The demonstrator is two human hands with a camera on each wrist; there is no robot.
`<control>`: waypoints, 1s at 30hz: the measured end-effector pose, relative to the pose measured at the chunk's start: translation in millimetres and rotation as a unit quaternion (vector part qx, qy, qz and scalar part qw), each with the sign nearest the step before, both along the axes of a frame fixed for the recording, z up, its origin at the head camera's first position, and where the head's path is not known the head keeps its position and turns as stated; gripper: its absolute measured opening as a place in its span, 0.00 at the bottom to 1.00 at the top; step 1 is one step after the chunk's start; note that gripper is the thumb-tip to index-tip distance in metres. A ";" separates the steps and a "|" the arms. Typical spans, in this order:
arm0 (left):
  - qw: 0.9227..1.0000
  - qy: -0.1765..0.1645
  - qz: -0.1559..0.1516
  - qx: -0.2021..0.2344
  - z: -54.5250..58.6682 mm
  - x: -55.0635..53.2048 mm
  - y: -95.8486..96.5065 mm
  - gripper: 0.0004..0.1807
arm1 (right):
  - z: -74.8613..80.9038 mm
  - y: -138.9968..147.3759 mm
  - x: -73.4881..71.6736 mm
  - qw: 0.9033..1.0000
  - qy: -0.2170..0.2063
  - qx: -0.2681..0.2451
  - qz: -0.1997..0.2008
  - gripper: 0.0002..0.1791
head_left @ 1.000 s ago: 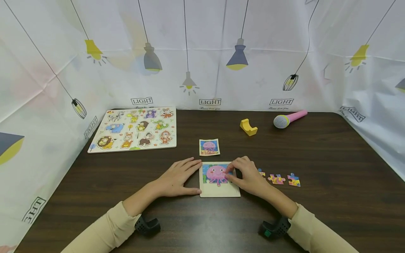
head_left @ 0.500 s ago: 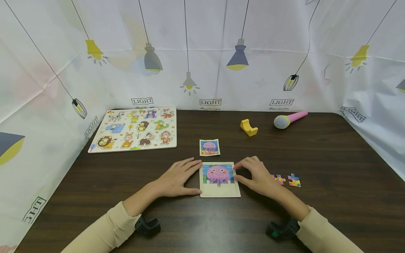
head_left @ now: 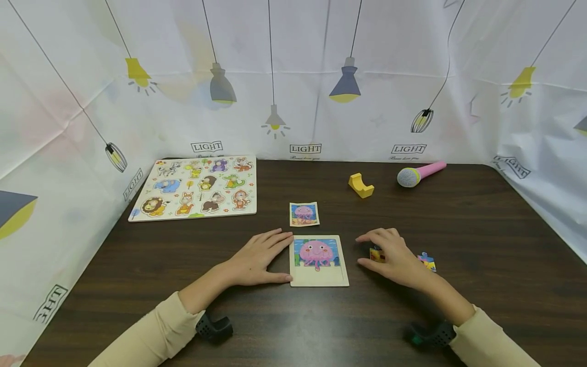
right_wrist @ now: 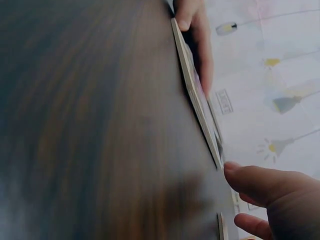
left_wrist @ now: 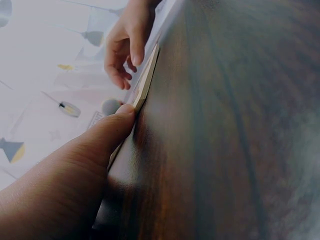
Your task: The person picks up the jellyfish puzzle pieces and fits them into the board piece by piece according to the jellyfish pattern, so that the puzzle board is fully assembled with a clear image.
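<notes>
A square jigsaw tray (head_left: 316, 278) lies in front of the person, its upper part filled with a pink jellyfish picture and its lower strip bare wood. The left hand (head_left: 257, 257) rests flat on the table, with fingertips and thumb tip against the tray's left edge; the left wrist view shows the thumb at the tray's edge (left_wrist: 148, 82). To the right of the tray, the right hand (head_left: 396, 260) hovers with thumb and fingers apart around a jigsaw piece (head_left: 377, 254). Another jigsaw piece (head_left: 427, 261) shows partly behind that hand, which hides the pink piece between them.
A small jellyfish picture card (head_left: 304, 214) lies just beyond the tray. Farther back are an animal puzzle board (head_left: 194, 188) on the left, a yellow curved block (head_left: 361, 185) and a pink toy microphone (head_left: 419, 174). A printed cloth (head_left: 298, 76) hangs behind the table.
The right hand has left the tray's right side and moved right, over the loose pieces, with its fingers spread wider. The left hand has stayed put.
</notes>
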State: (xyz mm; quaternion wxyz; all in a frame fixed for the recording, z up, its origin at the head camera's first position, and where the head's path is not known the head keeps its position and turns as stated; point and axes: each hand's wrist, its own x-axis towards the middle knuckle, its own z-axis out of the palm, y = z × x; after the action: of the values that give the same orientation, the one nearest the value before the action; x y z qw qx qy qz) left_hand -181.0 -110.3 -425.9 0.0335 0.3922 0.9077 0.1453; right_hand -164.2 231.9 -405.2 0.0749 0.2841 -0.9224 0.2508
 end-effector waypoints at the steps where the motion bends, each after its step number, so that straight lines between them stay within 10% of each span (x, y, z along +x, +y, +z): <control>1: 1.000 0.000 0.000 -0.001 -0.2 -0.1 0.0 0.49 | -0.1 2.2 0.3 1.000 0.002 0.003 -0.002 0.22; 30: 1.000 -0.004 0.000 -0.001 -2.1 -1.0 -0.2 0.49 | -9.0 26.8 5.6 0.999 0.025 0.014 -0.047 0.18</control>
State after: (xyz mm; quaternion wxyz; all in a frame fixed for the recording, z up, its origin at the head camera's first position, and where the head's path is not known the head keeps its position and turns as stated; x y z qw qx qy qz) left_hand -182.0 -110.5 -428.0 0.0373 0.3915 0.9078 0.1459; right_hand -158.5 258.6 -414.2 0.1053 0.2480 -0.9358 0.2273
